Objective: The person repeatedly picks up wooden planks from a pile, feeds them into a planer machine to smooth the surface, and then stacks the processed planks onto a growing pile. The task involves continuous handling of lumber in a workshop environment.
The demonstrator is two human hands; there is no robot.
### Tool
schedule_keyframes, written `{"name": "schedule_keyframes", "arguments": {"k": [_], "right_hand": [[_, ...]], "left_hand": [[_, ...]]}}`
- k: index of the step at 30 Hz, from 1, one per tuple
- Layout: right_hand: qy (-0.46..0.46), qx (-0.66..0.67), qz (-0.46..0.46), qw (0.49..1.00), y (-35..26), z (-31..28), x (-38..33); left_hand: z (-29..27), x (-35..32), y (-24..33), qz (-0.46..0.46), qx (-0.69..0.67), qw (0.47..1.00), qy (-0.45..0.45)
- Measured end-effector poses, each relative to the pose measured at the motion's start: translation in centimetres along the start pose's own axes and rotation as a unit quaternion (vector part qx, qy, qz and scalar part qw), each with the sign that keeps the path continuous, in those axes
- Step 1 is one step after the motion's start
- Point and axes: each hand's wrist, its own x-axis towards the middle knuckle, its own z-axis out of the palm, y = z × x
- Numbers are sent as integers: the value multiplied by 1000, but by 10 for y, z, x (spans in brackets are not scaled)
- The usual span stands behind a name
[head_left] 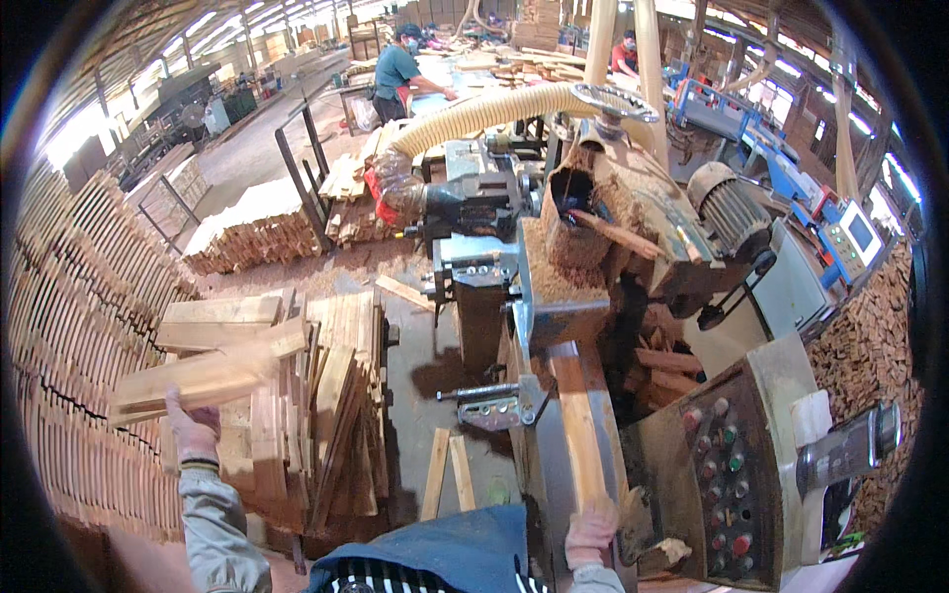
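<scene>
1. In the left hand (196,430), a board (198,385), raised above a pile (341,395) and blurred; clasped nearer its left end, thumb up at the near edge, fingers partly hidden.
2. Under the right hand (591,539), the near end of a plank (580,435), lying lengthwise on the metal bed (550,465). Hand bent over that end, fingers blurred; cannot tell pinching from pressing.
3. Just left of the bed, jutting toward the pile, a bracket (489,413) with a threaded rod. Below, on the floor, two sticks (435,474) side by side, near the blue apron (435,549).
4. Beyond the plank's far end, blocking the view along the bed, a machine (563,318) heaped with sawdust (568,282). Poking from its open chute, a slat (623,235); arching behind, a ribbed hose (504,104).
5. Close on the right hand's right side, a tilted panel (766,465) with red and green buttons. Between bed and panel, farther off, a dark gap with scraps (672,366); above, a motor (732,203).
6. Along the far left, tall stacks (79,395), hemming in the left hand's side. Farther back, a low stack (257,232) beside upright posts (301,163).
7. At the far right, a screen (860,235) and a heap (860,336) of short wood pieces.
8. In the background, well apart from both hands, a co-worker in teal (397,74) and another in red (626,54).
</scene>
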Motion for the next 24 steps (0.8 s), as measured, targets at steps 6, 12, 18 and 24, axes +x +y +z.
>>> {"name": "schedule_keyframes", "arguments": {"k": [6,12,18,24], "right_hand": [[-78,71,40,994,-64,39,175],[-150,313,-253,903,-226,-125,242],[-74,421,57,902,-181,-90,116],[-340,105,260,898,-85,-170,-59]], "left_hand": [[48,-87,-80,-64,72,991,-93],[123,-165,-201,-130,218,915,-313],[167,-208,-179,-110,209,799,-553],[108,5,-40,136,842,444,-274]]}}
